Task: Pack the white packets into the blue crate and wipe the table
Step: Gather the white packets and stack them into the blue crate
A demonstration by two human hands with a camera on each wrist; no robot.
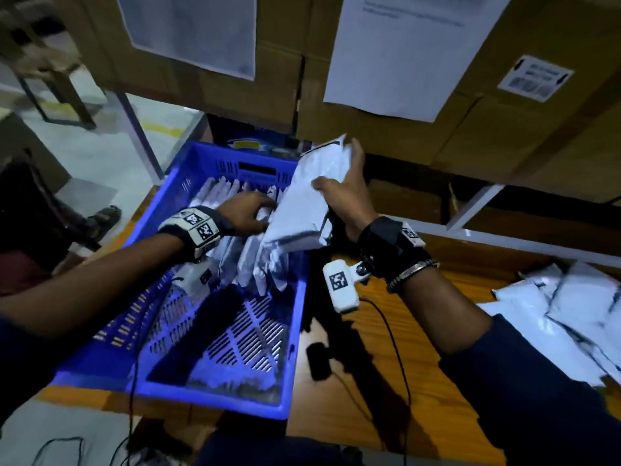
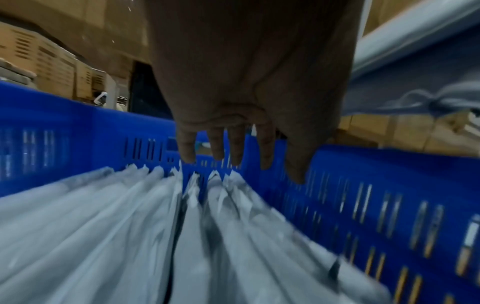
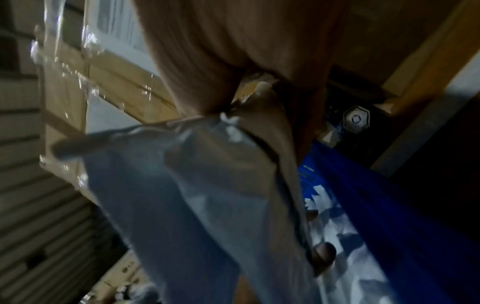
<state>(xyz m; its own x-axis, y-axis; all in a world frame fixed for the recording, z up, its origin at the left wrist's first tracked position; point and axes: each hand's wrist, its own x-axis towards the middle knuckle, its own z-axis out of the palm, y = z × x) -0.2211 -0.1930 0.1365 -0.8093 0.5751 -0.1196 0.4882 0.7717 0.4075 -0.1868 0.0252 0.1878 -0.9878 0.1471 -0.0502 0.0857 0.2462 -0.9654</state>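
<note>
The blue crate point(image 1: 168, 391) stands at the table's left end. White packets point(image 1: 255, 264) stand on edge in its far half; the near half shows bare slotted floor. My left hand point(image 1: 248, 211) reaches into the crate over the packet tops. In the left wrist view its fingers point(image 2: 235, 148) are straight, just above the row of packets point(image 2: 130, 226) and near the crate wall point(image 2: 363, 185). My right hand point(image 1: 342, 193) grips a stack of white packets point(image 1: 309, 203), tilted over the crate's right rim. In the right wrist view, my right hand point(image 3: 221, 51) holds that stack point(image 3: 182, 195) above the crate point(image 3: 363, 185).
A loose pile of white packets point(image 1: 571, 324) lies on the wooden table point(image 1: 353, 415) at the right. Black cables and a small black device point(image 1: 319, 361) lie beside the crate. Cardboard boxes point(image 1: 504, 95) on white shelving point(image 1: 487, 237) close off the back. A sandalled foot point(image 1: 104, 213) shows far left.
</note>
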